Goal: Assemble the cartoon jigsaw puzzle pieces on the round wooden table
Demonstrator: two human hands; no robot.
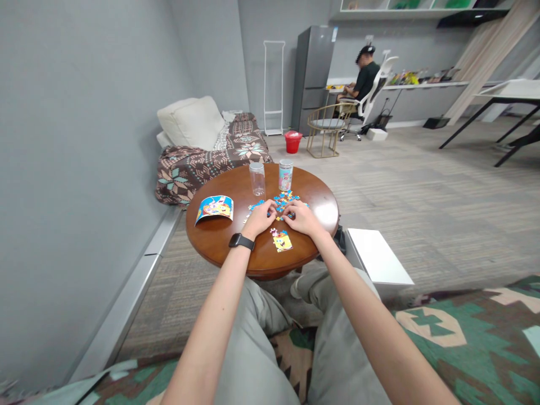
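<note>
My left hand [262,218] is over the near left side of a loose pile of puzzle pieces [283,198]. Its fingers are bent and a little apart, with nothing visible between them. Opposite it, my right hand [300,218] reaches into the pile's near right side, fingers curved and apart, the tips at the pieces. Just below the hands lies a joined patch of puzzle [282,241] with a yellow cartoon face. A curved picture sheet [215,207] with a similar cartoon is to the left. Behind the pile stand a clear lidded jar [257,180] and a printed canister [286,175].
All this is on a round brown wooden table [228,247]. A white box [377,256] is at its right, and a sofa with a patterned cover [248,143] behind left. Farther back are a red bucket [292,143], a gold-framed chair [329,126] and a seated person [366,79].
</note>
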